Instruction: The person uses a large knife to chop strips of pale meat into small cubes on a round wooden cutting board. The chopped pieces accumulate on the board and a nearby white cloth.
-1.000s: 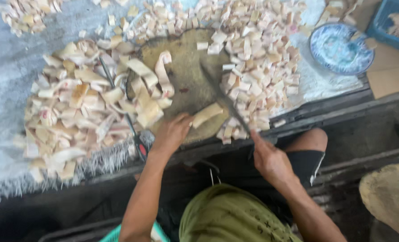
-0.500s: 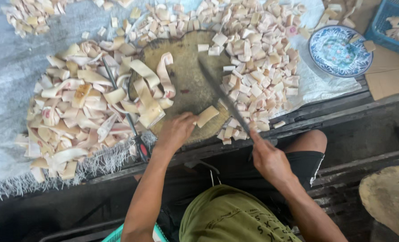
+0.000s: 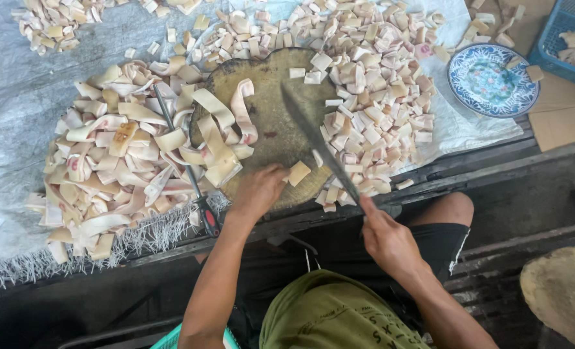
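Blue patterned plate point(image 3: 492, 81) as landmark, at the far right on a white cloth point(image 3: 459, 126). Just right of the plate, blue plastic crate point(image 3: 568, 39) holding pale scraps; below the crate, brown cardboard point(image 3: 568, 126). Far left of the plate, red-handled tool point(image 3: 187, 171) lying across a heap of long pale strips point(image 3: 116, 171).

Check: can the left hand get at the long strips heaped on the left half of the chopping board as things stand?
Probably yes. The left hand rests on the round chopping board, and the long strips lie just beside it with nothing between. The knife is on the other side.
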